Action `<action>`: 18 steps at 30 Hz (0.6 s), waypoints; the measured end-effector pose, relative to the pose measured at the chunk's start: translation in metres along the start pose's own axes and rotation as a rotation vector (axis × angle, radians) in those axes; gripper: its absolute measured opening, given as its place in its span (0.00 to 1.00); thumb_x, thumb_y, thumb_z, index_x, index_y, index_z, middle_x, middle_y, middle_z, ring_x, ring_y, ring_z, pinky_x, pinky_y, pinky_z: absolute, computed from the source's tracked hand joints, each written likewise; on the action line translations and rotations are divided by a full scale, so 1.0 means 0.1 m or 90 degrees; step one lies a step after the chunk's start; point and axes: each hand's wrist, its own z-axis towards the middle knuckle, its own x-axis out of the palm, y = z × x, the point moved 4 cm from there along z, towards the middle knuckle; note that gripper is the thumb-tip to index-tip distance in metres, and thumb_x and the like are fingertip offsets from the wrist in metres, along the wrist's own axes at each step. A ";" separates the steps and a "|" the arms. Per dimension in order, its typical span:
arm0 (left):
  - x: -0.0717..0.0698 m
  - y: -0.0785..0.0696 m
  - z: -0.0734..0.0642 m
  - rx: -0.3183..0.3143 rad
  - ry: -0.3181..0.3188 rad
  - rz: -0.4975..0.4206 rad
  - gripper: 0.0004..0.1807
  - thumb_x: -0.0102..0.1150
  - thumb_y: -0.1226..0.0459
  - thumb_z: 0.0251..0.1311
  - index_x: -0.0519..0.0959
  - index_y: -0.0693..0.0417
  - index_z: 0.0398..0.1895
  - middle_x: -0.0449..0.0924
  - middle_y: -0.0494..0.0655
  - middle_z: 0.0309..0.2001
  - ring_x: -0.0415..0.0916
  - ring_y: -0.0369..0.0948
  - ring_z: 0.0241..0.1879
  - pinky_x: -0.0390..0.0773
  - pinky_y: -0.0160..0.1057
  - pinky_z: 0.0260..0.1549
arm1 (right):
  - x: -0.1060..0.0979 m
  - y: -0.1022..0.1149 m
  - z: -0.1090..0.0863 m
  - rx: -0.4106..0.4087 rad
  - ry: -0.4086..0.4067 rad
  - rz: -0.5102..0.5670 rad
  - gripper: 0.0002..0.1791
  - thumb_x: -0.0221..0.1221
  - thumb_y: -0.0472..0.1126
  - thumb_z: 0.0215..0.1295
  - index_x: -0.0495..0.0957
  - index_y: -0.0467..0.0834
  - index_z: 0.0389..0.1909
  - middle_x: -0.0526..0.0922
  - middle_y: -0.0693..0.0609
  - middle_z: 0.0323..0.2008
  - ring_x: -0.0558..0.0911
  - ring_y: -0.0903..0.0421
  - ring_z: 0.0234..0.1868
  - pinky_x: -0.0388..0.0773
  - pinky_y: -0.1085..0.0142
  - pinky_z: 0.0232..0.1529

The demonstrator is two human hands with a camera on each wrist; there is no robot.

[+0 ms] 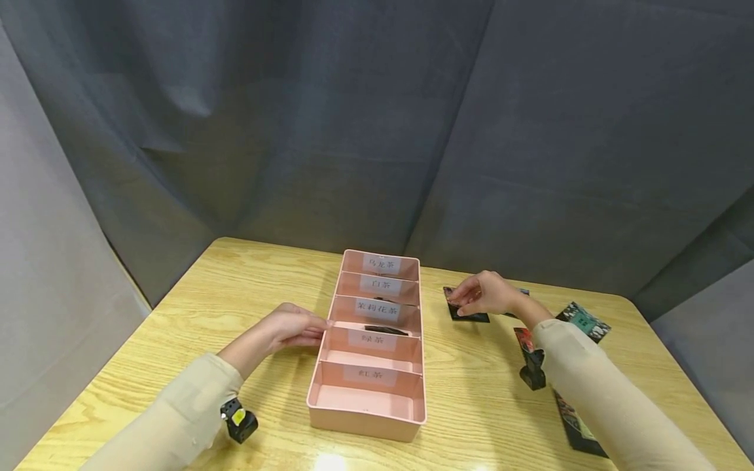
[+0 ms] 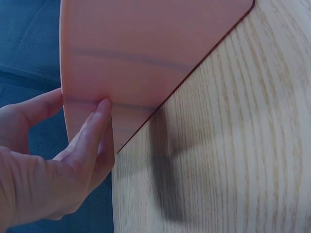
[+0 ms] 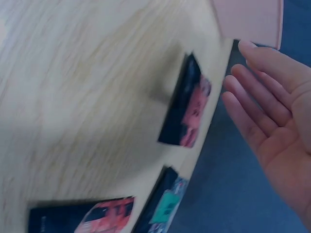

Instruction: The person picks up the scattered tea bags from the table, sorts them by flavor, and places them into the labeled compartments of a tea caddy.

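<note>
A long pink box (image 1: pixel 365 425) with labelled compartments stands on the table. My left hand (image 1: pixel 294 325) holds its left wall, thumb at the rim and fingers against the outside; the left wrist view shows those fingertips on the pink wall (image 2: pixel 146 39). To the right of the box, my right hand (image 1: pixel 487 292) hovers over a flat black packet (image 1: pixel 471 316), its fingers loosely bent. In the right wrist view that hand (image 3: pixel 277 107) has nothing between thumb and fingers. Dark packets (image 1: pixel 383 330) lie inside the box's middle compartments.
More packets lie at the right: one with a teal label (image 1: pixel 583 320), one with red (image 1: pixel 523 337), and another (image 1: pixel 583 441) partly under the right forearm. A further packet shows behind the right wrist. A dark curtain (image 1: pixel 377 131) hangs behind the table (image 1: pixel 265 268).
</note>
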 end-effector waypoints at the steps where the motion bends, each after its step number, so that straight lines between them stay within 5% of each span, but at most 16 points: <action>1: 0.00 0.00 0.00 0.000 -0.001 0.000 0.20 0.60 0.69 0.60 0.74 0.78 0.50 0.85 0.62 0.44 0.85 0.42 0.40 0.87 0.38 0.45 | 0.01 -0.03 -0.01 0.003 -0.003 -0.002 0.16 0.69 0.35 0.53 0.83 0.34 0.43 0.87 0.38 0.39 0.86 0.46 0.39 0.87 0.65 0.40; 7: -0.01 0.00 0.00 -0.002 -0.003 -0.003 0.19 0.60 0.69 0.60 0.75 0.78 0.49 0.84 0.63 0.45 0.86 0.42 0.40 0.87 0.38 0.45 | 0.04 -0.17 -0.04 0.020 -0.020 -0.016 0.15 0.67 0.30 0.53 0.83 0.32 0.44 0.85 0.34 0.42 0.85 0.37 0.43 0.88 0.59 0.41; 13: -0.01 0.01 0.01 -0.007 -0.004 0.006 0.18 0.60 0.69 0.60 0.75 0.77 0.49 0.85 0.62 0.44 0.86 0.43 0.41 0.87 0.38 0.45 | 0.09 -0.27 -0.06 0.054 -0.006 -0.046 0.15 0.66 0.33 0.56 0.83 0.34 0.45 0.86 0.38 0.42 0.85 0.44 0.41 0.87 0.57 0.42; 18: 0.00 0.01 0.01 -0.007 0.000 0.005 0.18 0.59 0.69 0.60 0.75 0.77 0.49 0.84 0.63 0.45 0.85 0.44 0.42 0.87 0.38 0.45 | 0.16 -0.22 -0.10 0.032 0.010 -0.049 0.13 0.66 0.33 0.56 0.83 0.33 0.43 0.87 0.38 0.40 0.86 0.47 0.39 0.88 0.63 0.40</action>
